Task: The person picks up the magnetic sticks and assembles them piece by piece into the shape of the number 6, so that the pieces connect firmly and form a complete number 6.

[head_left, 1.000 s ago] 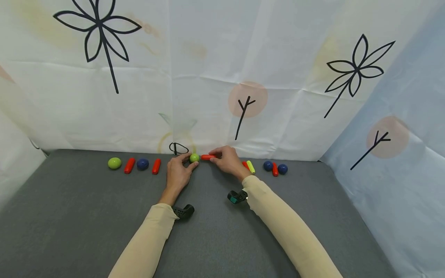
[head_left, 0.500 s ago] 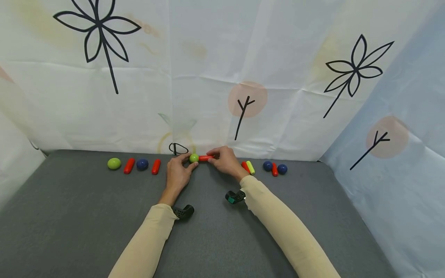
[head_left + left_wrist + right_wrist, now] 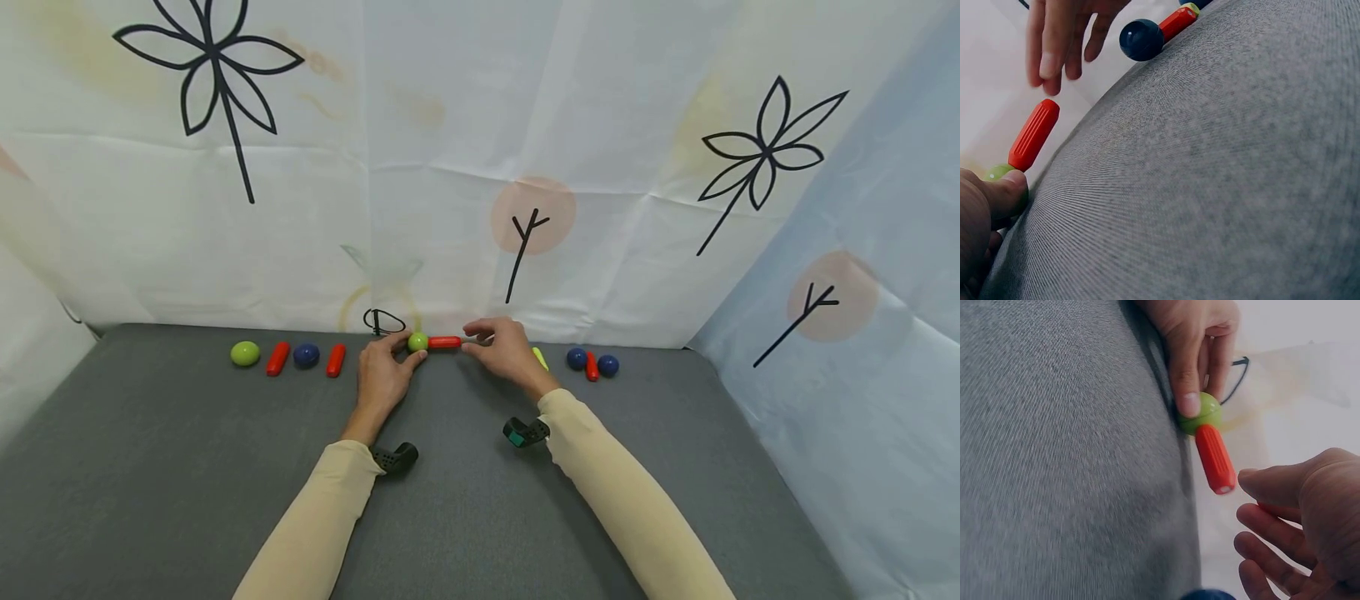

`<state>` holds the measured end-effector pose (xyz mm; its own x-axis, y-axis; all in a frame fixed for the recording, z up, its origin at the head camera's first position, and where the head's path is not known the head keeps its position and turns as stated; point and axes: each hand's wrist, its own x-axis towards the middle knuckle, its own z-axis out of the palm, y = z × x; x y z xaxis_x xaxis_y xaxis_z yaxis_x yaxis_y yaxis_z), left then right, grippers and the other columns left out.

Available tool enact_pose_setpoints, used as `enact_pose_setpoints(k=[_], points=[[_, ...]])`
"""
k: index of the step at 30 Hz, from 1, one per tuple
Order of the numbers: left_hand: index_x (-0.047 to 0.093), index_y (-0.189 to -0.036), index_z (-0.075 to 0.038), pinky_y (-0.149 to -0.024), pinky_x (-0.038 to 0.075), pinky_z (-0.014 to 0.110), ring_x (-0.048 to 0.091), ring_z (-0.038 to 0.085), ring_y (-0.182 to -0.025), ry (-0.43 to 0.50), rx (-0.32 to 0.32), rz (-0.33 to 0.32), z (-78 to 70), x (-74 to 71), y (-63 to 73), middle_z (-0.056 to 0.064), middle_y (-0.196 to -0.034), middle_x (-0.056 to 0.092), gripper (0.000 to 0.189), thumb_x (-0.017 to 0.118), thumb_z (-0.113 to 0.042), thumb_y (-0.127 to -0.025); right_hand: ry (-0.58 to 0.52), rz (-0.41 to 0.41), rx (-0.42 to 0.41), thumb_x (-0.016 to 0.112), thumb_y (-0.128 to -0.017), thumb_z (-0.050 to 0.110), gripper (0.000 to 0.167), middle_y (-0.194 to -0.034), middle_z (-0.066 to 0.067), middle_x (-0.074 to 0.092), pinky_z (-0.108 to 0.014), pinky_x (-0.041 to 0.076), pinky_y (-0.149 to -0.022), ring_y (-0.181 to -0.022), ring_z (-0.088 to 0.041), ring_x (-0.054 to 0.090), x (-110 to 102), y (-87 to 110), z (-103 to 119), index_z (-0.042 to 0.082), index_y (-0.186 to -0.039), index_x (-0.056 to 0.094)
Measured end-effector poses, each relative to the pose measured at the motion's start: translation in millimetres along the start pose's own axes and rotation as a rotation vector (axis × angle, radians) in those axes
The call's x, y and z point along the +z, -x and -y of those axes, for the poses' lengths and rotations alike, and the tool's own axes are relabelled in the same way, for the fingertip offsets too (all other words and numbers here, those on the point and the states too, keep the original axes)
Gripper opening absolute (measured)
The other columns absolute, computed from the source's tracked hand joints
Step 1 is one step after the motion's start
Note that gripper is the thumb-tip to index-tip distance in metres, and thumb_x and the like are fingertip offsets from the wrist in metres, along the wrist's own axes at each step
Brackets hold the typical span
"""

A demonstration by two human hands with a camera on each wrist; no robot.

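Note:
Near the back edge of the grey table, my left hand (image 3: 381, 375) pinches a small green ball (image 3: 1209, 412) between thumb and fingers. A red ridged rod (image 3: 445, 342) meets the ball's right side and points away from it. My right hand (image 3: 508, 352) is just beyond the rod's free end. In the right wrist view its fingers (image 3: 1279, 487) are apart and relaxed, with a narrow gap to the rod. The left wrist view shows the same red rod (image 3: 1035, 134) standing out from the ball, with the right fingertips close over its end.
To the left lie a green ball (image 3: 245, 353), a red rod (image 3: 277, 359), a blue ball (image 3: 306, 356) and another red rod (image 3: 335, 361). Rightward are a yellow rod (image 3: 540, 358), two blue balls (image 3: 576, 358) and a red rod (image 3: 592, 367). A white printed cloth (image 3: 450, 208) rises behind.
My right hand brought the red rod leftward to the green ball, then let go and drew back to the right. The left hand kept its place on the ball.

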<state>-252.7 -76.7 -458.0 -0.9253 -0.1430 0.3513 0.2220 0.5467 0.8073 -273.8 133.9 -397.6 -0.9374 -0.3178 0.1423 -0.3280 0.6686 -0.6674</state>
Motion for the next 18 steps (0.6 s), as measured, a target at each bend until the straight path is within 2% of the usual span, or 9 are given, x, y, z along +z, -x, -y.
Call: enact_pose_setpoints(k=[7, 13, 18], points=[[0.071, -0.125, 0.0, -0.096, 0.048, 0.051, 0.066, 0.037, -0.111, -0.011, -0.01, 0.015, -0.5, -0.6, 0.0, 0.022, -0.115, 0.071, 0.044, 0.083, -0.015, -0.087, -0.028, -0.049, -0.025, 0.075, -0.094, 0.014, 0.034, -0.12, -0.012, 0.072, -0.043, 0.05, -0.097, -0.113, -0.029, 0.064, -16, 15.6, -15, 0.001, -0.125, 0.071], [0.07, -0.126, 0.0, -0.097, 0.047, 0.051, 0.066, 0.037, -0.111, -0.009, -0.014, 0.017, -1.7, -1.1, 0.6, 0.022, -0.116, 0.071, 0.044, 0.083, -0.016, -0.087, -0.057, -0.064, 0.024, 0.077, -0.093, 0.017, 0.036, -0.126, -0.011, 0.069, -0.049, 0.049, -0.098, -0.119, -0.035, 0.061, -28, 29.7, -27, 0.004, -0.126, 0.072], [0.07, -0.126, 0.0, -0.097, 0.047, 0.052, 0.065, 0.037, -0.112, -0.006, -0.015, 0.015, -1.9, -0.6, 0.7, 0.023, -0.117, 0.071, 0.044, 0.083, -0.015, -0.087, -0.063, -0.053, 0.052, 0.078, -0.092, 0.02, 0.037, -0.131, -0.009, 0.066, -0.052, 0.042, -0.106, -0.129, -0.032, 0.054, -34, 38.2, -37, 0.006, -0.126, 0.072]])
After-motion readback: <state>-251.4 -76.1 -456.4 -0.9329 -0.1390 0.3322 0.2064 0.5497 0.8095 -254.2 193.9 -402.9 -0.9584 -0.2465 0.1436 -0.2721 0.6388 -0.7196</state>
